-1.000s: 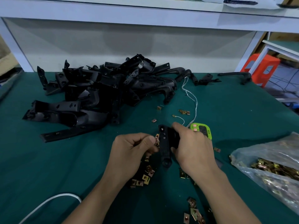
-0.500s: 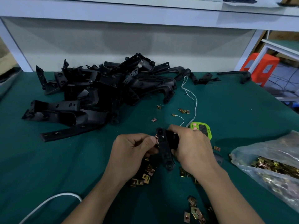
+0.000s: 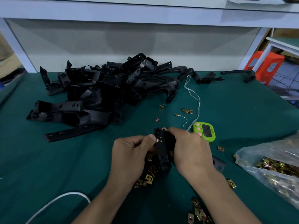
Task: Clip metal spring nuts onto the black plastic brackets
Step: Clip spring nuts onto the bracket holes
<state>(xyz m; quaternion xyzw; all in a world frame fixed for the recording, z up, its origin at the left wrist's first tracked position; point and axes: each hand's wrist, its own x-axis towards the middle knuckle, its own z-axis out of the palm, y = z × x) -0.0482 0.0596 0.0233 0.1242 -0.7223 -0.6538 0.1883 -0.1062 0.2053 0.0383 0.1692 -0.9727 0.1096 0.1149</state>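
Right hand (image 3: 191, 151) grips black bracket (image 3: 162, 152) above green surface (image 3: 48, 167), centre. Left hand (image 3: 131, 157) pinches spring nut (image 3: 157, 140) against bracket's left edge. Bracket pile (image 3: 100, 94) at 10 o'clock, nut bag (image 3: 275, 167) at 3 o'clock.

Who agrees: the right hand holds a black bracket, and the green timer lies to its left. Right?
No. The head view shows the green timer to the right of the right hand, which holds the black bracket.
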